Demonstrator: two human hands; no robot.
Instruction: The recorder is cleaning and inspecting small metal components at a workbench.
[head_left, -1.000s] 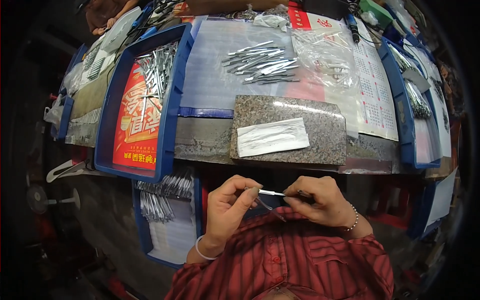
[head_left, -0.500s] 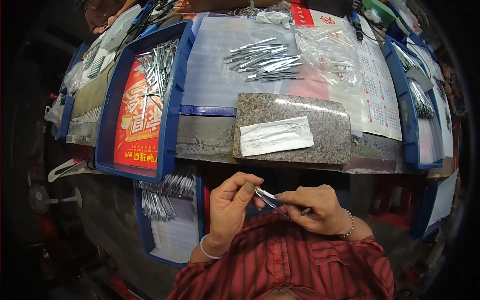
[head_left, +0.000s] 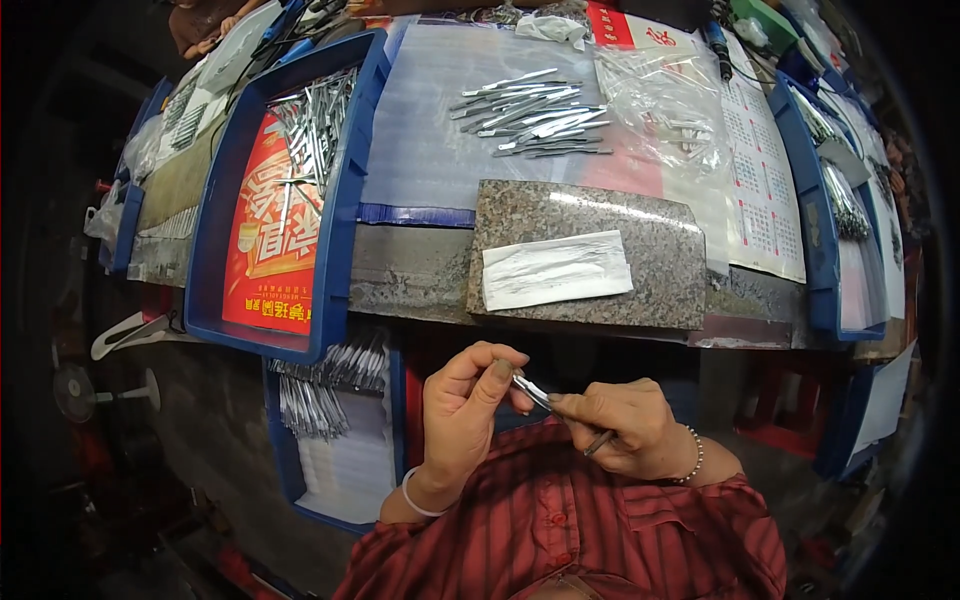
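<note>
While the left hand (head_left: 462, 420) pinches the tip of a thin metal tool (head_left: 556, 408), the right hand (head_left: 625, 428) grips its other end, close over the lap. On the bench, a blue tray (head_left: 345, 190) holds many metal pieces (head_left: 310, 125) and a red sheet (head_left: 270, 240). Below, a lower tray (head_left: 395, 400) holds more pieces.

A thin, shiny metal tool (head_left: 545, 398) glints at six o'clock. Above it lies a speckled grey granite slab (head_left: 590, 255), polished, bearing matt white paper (head_left: 557, 270). At ten o'clock, a glossy blue plastic tray (head_left: 340, 230) holds bright metal pieces (head_left: 312, 125).
</note>
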